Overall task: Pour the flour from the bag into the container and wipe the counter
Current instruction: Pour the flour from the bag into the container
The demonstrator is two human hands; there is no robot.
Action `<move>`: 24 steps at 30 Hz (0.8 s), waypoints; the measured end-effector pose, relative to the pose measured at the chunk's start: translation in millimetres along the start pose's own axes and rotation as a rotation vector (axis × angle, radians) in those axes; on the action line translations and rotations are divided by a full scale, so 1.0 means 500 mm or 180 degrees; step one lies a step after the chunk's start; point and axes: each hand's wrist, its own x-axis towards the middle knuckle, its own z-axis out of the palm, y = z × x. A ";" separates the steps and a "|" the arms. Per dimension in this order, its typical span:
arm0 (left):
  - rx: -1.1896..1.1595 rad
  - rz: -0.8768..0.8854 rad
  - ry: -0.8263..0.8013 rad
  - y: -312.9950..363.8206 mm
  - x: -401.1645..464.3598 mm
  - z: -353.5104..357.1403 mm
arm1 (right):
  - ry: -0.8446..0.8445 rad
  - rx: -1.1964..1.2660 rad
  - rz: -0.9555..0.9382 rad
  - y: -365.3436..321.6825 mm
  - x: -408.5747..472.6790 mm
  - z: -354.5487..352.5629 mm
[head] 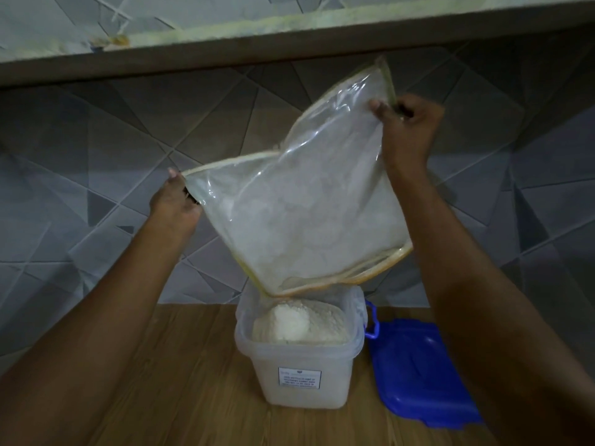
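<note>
The clear bag (302,201) hangs tipped above the open container (299,346), its lowest corner at the rim over the heaped flour (294,323). The left hand (175,204) pinches the bag's left corner; the right hand (407,123) grips its raised top edge, fingers curled round it. The blue lid (415,365) lies just beside the container on the wooden counter (180,381)

The wooden counter (180,381) carries the flour-filled container (299,358), with a blue lid (415,368) just beside it.
</note>
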 end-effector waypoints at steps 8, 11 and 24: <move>-0.0103 0.0039 -0.0069 -0.006 0.001 -0.002 | -0.0058 -0.0093 -0.0009 -0.013 -0.014 0.026; -0.0118 -0.0007 -0.0053 -0.006 0.010 -0.009 | -0.0155 -0.0269 -0.0105 -0.016 -0.022 0.034; -0.0161 0.0035 0.0260 0.000 0.032 -0.040 | 0.0075 -0.0254 -0.0528 -0.040 -0.028 0.063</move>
